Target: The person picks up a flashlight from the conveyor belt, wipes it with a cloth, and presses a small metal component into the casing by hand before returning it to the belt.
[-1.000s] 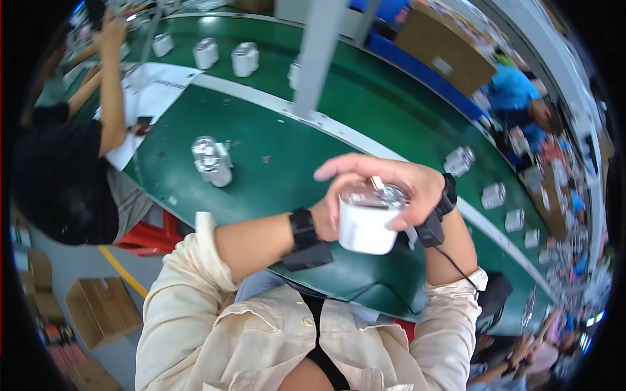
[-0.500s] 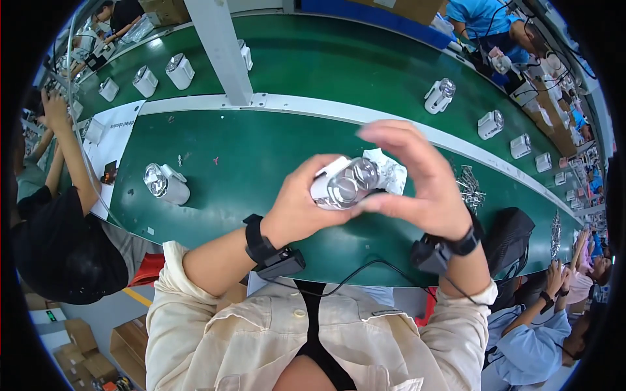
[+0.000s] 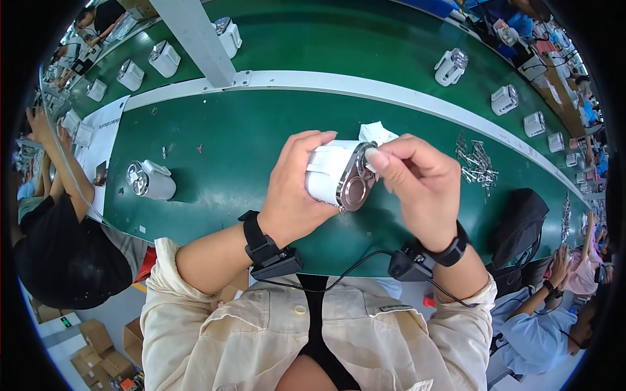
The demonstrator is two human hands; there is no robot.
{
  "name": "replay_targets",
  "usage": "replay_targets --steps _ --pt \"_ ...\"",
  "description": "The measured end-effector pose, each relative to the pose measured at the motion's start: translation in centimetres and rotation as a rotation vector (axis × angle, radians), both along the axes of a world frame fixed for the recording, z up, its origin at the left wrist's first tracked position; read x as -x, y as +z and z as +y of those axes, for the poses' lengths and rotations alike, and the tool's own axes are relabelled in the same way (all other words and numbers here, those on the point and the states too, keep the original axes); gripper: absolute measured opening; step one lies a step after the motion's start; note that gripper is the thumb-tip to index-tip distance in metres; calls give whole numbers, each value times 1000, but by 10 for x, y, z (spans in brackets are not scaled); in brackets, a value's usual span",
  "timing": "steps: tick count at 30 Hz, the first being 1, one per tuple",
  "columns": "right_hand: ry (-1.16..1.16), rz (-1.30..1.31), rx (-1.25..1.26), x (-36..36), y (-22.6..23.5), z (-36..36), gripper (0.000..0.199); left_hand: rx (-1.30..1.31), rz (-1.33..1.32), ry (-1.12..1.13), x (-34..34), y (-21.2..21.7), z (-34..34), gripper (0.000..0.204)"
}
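Since the earlier frame, the right-hand grip, then spread wide, has drawn in to the metallic rim of the white device, and the device's shiny end has turned more toward the lower right. The device is held above the smooth green surface, between the person's hands. Its body is a rounded housing that looks like plastic, with a raised strip along one side; the end is mirror-bright, with a rounded window. Its long axis runs aslant, the white body at upper left.

The left-hand grip is wrapped around the body, fingers over the far side and thumb below. The right thumb and bent fingers are close together at the rim; one cannot tell whether they pinch anything.

A similar device leans at left, its glossy end toward the upper left. Slender shiny metal pieces lie heaped at right, near a soft-looking black bag.
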State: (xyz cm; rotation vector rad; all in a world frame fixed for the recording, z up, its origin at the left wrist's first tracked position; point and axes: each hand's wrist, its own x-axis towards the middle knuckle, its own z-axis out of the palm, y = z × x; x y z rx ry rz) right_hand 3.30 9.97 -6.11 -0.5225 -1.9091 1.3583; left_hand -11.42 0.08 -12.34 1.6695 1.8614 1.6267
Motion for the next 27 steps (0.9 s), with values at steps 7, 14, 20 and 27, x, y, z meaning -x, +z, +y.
replay_targets --steps 7,14,20,27 --pt "-147 46 -211 8 -12 -7 6 16 -5 -19 4 -1 -2 77" --pt "-299 123 -506 22 -33 -11 6 83 -56 0 6 -3 -7 77" --pt "-302 106 -465 28 -48 -7 14 110 -45 41 6 -6 -4 77" --pt "332 321 972 18 -34 12 30 -18 -265 -89 -10 -15 3 79"
